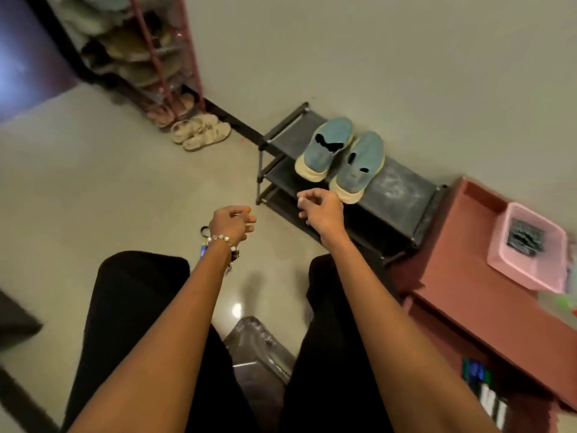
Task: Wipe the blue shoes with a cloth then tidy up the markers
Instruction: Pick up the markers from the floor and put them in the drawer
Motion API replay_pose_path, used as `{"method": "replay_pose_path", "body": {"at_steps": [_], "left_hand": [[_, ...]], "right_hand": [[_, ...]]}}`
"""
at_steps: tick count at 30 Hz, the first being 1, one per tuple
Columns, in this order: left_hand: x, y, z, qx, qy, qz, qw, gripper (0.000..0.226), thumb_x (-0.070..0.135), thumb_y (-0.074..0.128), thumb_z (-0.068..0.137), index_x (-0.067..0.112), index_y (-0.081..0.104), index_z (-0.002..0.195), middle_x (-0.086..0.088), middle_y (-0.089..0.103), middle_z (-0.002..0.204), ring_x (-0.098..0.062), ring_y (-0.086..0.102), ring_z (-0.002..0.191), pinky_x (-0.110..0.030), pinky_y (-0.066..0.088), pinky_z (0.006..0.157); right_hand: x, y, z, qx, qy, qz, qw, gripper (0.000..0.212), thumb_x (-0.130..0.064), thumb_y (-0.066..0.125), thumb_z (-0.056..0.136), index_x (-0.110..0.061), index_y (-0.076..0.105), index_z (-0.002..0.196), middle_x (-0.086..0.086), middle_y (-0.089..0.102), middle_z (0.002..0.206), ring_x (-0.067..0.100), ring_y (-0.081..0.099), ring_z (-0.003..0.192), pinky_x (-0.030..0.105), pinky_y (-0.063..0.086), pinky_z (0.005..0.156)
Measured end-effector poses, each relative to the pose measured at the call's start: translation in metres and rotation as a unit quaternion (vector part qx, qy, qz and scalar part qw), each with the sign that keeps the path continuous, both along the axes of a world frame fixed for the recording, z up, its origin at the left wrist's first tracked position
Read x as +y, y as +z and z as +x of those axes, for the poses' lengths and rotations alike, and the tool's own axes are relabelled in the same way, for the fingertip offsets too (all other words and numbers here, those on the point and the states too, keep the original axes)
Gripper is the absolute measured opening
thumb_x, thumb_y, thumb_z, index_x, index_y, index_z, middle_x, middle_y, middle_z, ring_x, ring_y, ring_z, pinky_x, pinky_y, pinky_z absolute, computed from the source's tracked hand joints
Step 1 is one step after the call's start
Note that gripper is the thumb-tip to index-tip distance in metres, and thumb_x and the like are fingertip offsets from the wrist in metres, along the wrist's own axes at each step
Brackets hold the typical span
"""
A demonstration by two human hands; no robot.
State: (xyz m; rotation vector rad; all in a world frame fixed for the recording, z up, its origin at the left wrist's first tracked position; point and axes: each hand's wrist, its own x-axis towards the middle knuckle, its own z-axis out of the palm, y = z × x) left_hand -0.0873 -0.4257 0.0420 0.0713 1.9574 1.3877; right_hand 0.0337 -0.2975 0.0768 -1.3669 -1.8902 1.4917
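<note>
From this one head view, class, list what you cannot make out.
- Cloth: none identifiable; the dark thing in the pink basket is too blurred to name.
- Markers: the colourful items at lower right are blurred, partly under the red unit.
- Tall rack's shoes: blurred, cut by the top edge.
- Left hand hides the dark object behind the wrist.

I'm over a glossy pale floor (93, 170) with a lamp glare spot between my knees. Plain light wall (406, 57), dark skirting (231, 120) at its base. Low black rack (402, 195) against the wall, reddish-brown cabinet (462, 276) touching its right end. Tall pink-framed rack (156, 57) far left, sandals (199, 132) on the floor beside it.
</note>
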Motion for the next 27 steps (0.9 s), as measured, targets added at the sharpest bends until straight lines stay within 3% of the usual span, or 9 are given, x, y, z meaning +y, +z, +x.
{"method": "replay_pose_path", "body": {"at_steps": [6,11,16,19,24,27], "left_hand": [[-0.028,-0.092,-0.065,-0.089,0.125,-0.077,0.985,0.021,0.006,0.052,0.089,0.007,0.066,0.106,-0.004,0.070,0.079,-0.016,0.060,0.060,-0.027,0.046,0.055],[-0.024,-0.181,-0.122,-0.145,0.181,-0.109,0.967,0.016,0.006,0.048,0.094,0.006,0.062,0.103,-0.008,0.066,0.079,-0.018,0.057,0.060,-0.025,0.042,0.054],[-0.030,-0.278,-0.172,-0.150,0.184,-0.151,0.960,0.017,0.007,0.047,0.095,0.010,0.063,0.102,-0.007,0.068,0.082,-0.020,0.063,0.067,-0.030,0.048,0.063],[-0.036,-0.323,-0.195,-0.155,0.191,-0.162,0.956,0.016,0.008,0.048,0.096,0.009,0.062,0.104,-0.005,0.068,0.080,-0.018,0.064,0.068,-0.030,0.049,0.065],[-0.042,-0.379,-0.223,-0.167,0.237,-0.159,0.944,0.018,0.009,0.049,0.095,0.007,0.063,0.107,-0.007,0.069,0.085,-0.020,0.066,0.074,-0.033,0.053,0.073],[-0.037,-0.398,-0.229,-0.177,0.259,-0.141,0.939,0.018,0.008,0.049,0.095,0.006,0.062,0.108,-0.006,0.069,0.085,-0.019,0.067,0.074,-0.035,0.055,0.076]], "right_hand": [[-0.009,-0.105,-0.083,-0.113,0.126,-0.062,0.984,0.011,-0.006,0.059,0.088,-0.007,0.070,0.092,0.006,0.068,0.089,0.014,0.060,0.066,0.015,0.044,0.048],[-0.005,-0.223,-0.140,-0.192,0.193,-0.085,0.959,0.011,-0.010,0.061,0.083,-0.017,0.069,0.081,0.003,0.068,0.080,0.026,0.068,0.079,0.038,0.056,0.079],[-0.003,-0.333,-0.188,-0.259,0.257,-0.093,0.926,0.014,-0.015,0.061,0.088,-0.011,0.069,0.099,0.010,0.069,0.093,0.023,0.066,0.082,0.037,0.056,0.083],[-0.003,-0.384,-0.219,-0.295,0.319,-0.050,0.899,0.024,-0.015,0.060,0.088,-0.009,0.066,0.110,0.013,0.067,0.107,0.025,0.063,0.096,0.031,0.052,0.086],[-0.003,-0.444,-0.279,-0.292,0.460,0.127,0.829,0.041,-0.007,0.055,0.088,-0.008,0.052,0.129,0.013,0.055,0.127,0.029,0.050,0.117,0.032,0.040,0.094],[-0.009,-0.471,-0.299,-0.294,0.540,0.200,0.763,0.050,0.002,0.049,0.087,-0.010,0.045,0.136,0.011,0.036,0.146,0.033,0.041,0.124,0.035,0.040,0.096]]}}
